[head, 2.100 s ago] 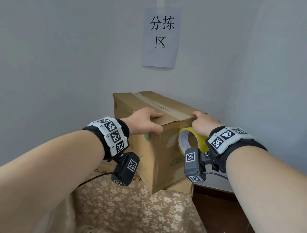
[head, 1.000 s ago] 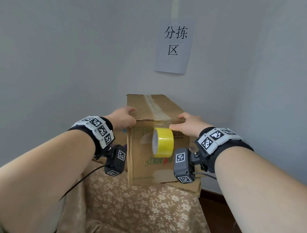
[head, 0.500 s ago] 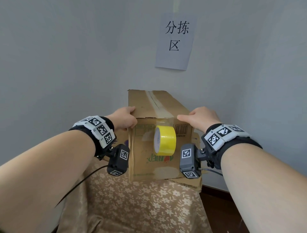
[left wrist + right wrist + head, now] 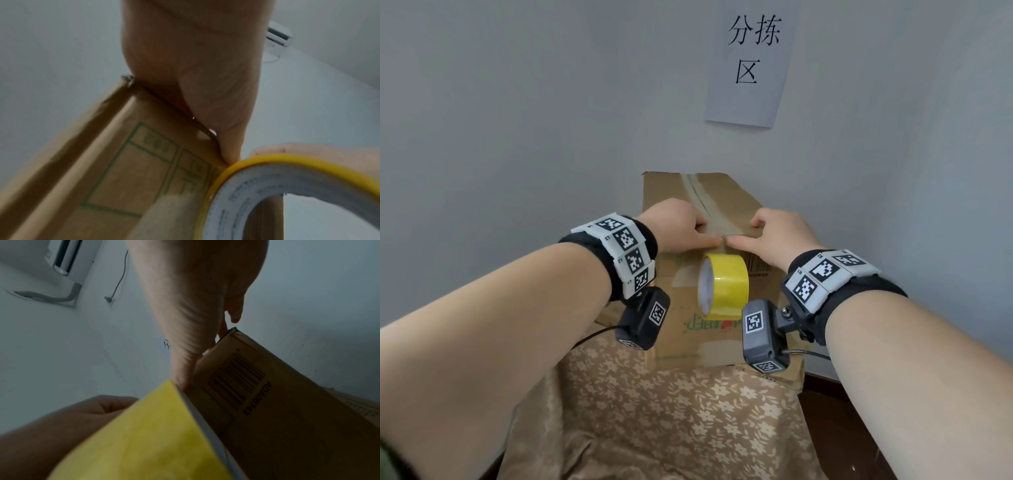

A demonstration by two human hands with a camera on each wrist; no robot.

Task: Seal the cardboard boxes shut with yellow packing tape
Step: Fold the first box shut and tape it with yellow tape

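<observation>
A brown cardboard box stands end-on to me, with tape along its top seam. A yellow tape roll hangs against the box's front face just under the near top edge. My left hand and right hand sit on that edge, fingers bent on the top. Both thumbs lie straight along the edge and almost meet above the roll. In the left wrist view my left hand presses its thumb on the box beside the roll. The right wrist view shows my right hand, its thumb pressed beside the roll.
The box rests on flattened cardboard on a table under a floral cloth. Grey walls stand close behind and to the right, with a paper sign above the box. A dark floor shows at the lower right.
The box was turned so a short face points at me. Both hands slid from its near corners to the middle of the near top edge, above the hanging roll.
</observation>
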